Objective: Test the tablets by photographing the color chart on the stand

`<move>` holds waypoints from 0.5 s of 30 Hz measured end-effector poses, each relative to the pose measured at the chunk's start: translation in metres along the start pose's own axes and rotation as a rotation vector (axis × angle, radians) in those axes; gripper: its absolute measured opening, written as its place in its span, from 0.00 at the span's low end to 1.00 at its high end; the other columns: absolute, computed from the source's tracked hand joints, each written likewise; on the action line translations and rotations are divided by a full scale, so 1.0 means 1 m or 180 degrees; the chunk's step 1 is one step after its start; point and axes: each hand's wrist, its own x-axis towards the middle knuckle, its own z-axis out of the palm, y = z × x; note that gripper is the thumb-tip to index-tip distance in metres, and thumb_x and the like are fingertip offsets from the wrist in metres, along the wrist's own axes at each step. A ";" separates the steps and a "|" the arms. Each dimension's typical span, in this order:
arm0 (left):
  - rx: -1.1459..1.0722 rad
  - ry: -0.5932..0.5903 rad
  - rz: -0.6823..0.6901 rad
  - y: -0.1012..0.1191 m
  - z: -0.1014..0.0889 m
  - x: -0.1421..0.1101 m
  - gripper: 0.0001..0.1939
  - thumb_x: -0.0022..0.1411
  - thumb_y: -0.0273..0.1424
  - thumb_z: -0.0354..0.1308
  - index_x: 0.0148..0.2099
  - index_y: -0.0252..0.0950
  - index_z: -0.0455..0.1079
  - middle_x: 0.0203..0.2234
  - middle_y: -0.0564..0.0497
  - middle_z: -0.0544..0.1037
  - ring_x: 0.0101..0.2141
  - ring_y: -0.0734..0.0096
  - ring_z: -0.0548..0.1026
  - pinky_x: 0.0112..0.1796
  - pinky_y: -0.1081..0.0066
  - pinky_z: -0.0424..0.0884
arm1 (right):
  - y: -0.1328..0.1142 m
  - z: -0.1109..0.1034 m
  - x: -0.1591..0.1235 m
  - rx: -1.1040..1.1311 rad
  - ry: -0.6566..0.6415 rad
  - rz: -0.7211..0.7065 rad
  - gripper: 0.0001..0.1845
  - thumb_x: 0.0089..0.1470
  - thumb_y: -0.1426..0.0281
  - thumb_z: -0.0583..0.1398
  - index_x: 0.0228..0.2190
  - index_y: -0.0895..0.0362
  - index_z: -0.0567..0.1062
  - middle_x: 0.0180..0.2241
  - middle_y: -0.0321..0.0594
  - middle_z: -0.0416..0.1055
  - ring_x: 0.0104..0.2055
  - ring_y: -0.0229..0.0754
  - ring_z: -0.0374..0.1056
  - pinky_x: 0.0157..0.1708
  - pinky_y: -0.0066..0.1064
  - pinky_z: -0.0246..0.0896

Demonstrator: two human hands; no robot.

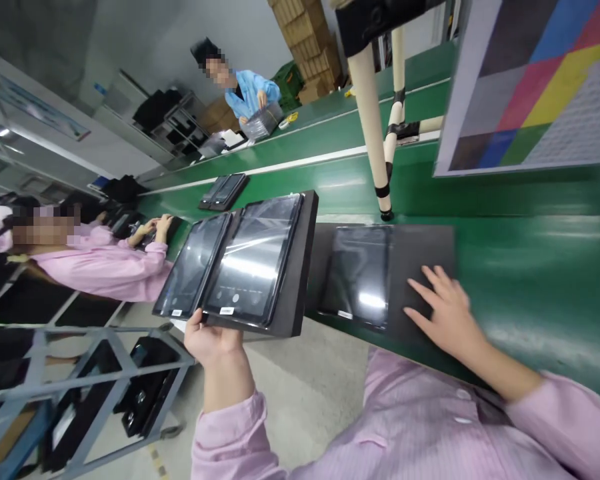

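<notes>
My left hand (213,339) grips the near edge of a dark foam tray (300,267), thumb on top and the other fingers partly hidden below. Two tablets lie side by side on that tray: a left tablet (193,263) and a right tablet (255,257) with a lit screen and a small white label. Raised and tilted, the tray overlaps the edge of a second dark foam tray (423,243) on the green bench. One tablet (360,273) rests on this second tray. My right hand (445,310) lies with fingers spread on the tray's right part.
A colour test chart (540,87) and a cream pipe frame (373,120) stand over the green bench (530,247). Another tray of tablets (223,190) lies farther along. Co-workers sit left and across. A metal cart (90,387) stands at lower left.
</notes>
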 end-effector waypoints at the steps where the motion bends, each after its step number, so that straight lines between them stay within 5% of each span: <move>1: -0.0005 -0.0029 -0.0002 0.004 0.006 -0.005 0.20 0.46 0.33 0.52 0.44 0.37 0.70 0.39 0.47 0.81 0.47 0.54 0.78 0.54 0.52 0.72 | -0.009 0.015 0.012 0.0273 -0.0076 0.0029 0.29 0.58 0.50 0.56 0.51 0.57 0.77 0.64 0.55 0.56 0.69 0.66 0.45 0.63 0.71 0.36; 4: -0.0008 -0.0106 -0.0023 0.011 0.022 -0.024 0.20 0.47 0.32 0.51 0.44 0.37 0.72 0.39 0.48 0.82 0.47 0.54 0.78 0.54 0.52 0.72 | -0.023 0.038 0.040 0.0881 -0.0210 0.0002 0.30 0.60 0.48 0.54 0.56 0.51 0.73 0.66 0.49 0.54 0.69 0.56 0.48 0.66 0.62 0.41; 6: 0.0009 -0.0227 -0.0044 0.009 0.026 -0.039 0.20 0.47 0.32 0.52 0.44 0.38 0.73 0.38 0.49 0.83 0.47 0.54 0.79 0.54 0.52 0.72 | -0.028 0.031 0.044 0.1258 -0.0222 0.0026 0.34 0.60 0.44 0.53 0.59 0.50 0.70 0.66 0.48 0.53 0.70 0.54 0.47 0.67 0.58 0.42; 9: 0.0017 -0.0407 -0.0223 -0.007 0.023 -0.066 0.20 0.47 0.33 0.53 0.43 0.40 0.76 0.36 0.50 0.84 0.46 0.53 0.80 0.51 0.52 0.74 | -0.034 -0.001 0.025 0.1814 -0.0408 0.0062 0.40 0.62 0.38 0.45 0.63 0.50 0.65 0.63 0.52 0.59 0.62 0.54 0.61 0.59 0.53 0.62; 12: -0.0123 -0.0686 -0.0844 -0.043 0.014 -0.103 0.17 0.47 0.32 0.55 0.40 0.40 0.78 0.31 0.50 0.84 0.41 0.53 0.81 0.46 0.54 0.76 | -0.041 -0.036 -0.009 0.2533 -0.0607 0.0253 0.45 0.63 0.37 0.39 0.69 0.50 0.49 0.61 0.54 0.61 0.48 0.50 0.73 0.42 0.45 0.75; 15: -0.0337 -0.1331 -0.1749 -0.090 0.008 -0.155 0.11 0.49 0.30 0.59 0.36 0.41 0.80 0.28 0.50 0.83 0.36 0.58 0.82 0.42 0.61 0.77 | -0.039 -0.068 -0.034 0.2802 0.0128 0.1065 0.48 0.58 0.36 0.50 0.70 0.46 0.46 0.60 0.48 0.64 0.50 0.51 0.73 0.42 0.43 0.75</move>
